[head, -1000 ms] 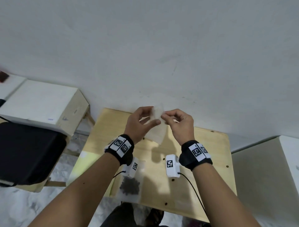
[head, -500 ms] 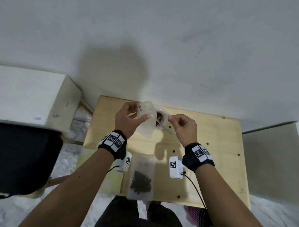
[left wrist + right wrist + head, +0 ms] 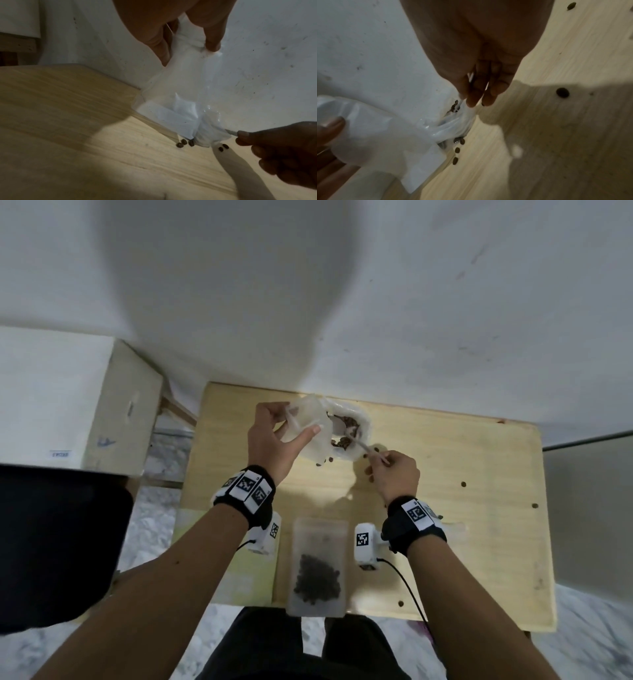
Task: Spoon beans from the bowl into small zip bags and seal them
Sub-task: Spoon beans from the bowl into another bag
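The empty zip bag (image 3: 310, 428), thin frosted plastic, hides the left part of the white bowl (image 3: 358, 419) at the table's (image 3: 479, 508) far edge. The left hand (image 3: 274, 440) pinches the bag's rim; the right hand (image 3: 394, 474) pinches a pale spoon (image 3: 361, 441) reaching into the brown beans (image 3: 349, 424). A filled bag (image 3: 318, 570) lies flat near the front edge. Stray beans (image 3: 186, 142) dot the light wood.

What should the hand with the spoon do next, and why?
Probably lift a spoonful of beans and tip it into the empty zip bag. The right hand pinches the spoon, whose tip sits in the bowl of beans, while the left hand holds the bag beside the bowl. Go slowly: loose beans already lie on the table.
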Tool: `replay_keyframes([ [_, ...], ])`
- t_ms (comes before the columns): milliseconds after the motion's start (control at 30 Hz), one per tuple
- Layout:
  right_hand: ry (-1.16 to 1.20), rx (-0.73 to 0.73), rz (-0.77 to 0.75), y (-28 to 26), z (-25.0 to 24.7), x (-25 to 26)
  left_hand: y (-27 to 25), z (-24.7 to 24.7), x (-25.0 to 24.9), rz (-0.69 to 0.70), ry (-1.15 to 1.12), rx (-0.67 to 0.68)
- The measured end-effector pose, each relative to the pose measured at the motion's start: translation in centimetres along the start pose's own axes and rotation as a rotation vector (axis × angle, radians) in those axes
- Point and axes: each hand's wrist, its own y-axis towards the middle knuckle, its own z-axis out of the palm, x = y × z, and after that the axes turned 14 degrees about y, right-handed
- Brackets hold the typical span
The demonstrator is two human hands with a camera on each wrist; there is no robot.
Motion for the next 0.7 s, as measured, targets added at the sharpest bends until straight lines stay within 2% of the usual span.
replay_keyframes([
  [100, 0.063, -0.097, 0.013, 0.2, -0.7, 1.2, 0.6, 0.4, 0.1, -0.016, 0.014, 0.018],
  [167, 0.134, -0.112, 0.025, 0.1, -1.4, 2.0, 0.9, 0.6, 0.1, -0.031, 0.035, 0.026],
  [333, 0.242, 0.011, 0.192, -0.5, -2.8, 3.2, 1.2, 1.0, 0.3, -0.047, 0.060, 0.041],
  [433, 0.333, 0.014, 0.252, -0.3, -2.5, 3.1, 1.4, 1.2, 0.4, -0.042, 0.068, 0.057],
  [567, 0.460, -0.066, 0.210, 0.0, -1.7, 2.9, 1.6, 1.2, 0.5, -0.024, 0.077, 0.065],
  [700, 0.560, -0.066, 0.104, -0.1, -1.5, 2.2, 1.8, 1.2, 0.5, -0.008, 0.073, 0.072],
])
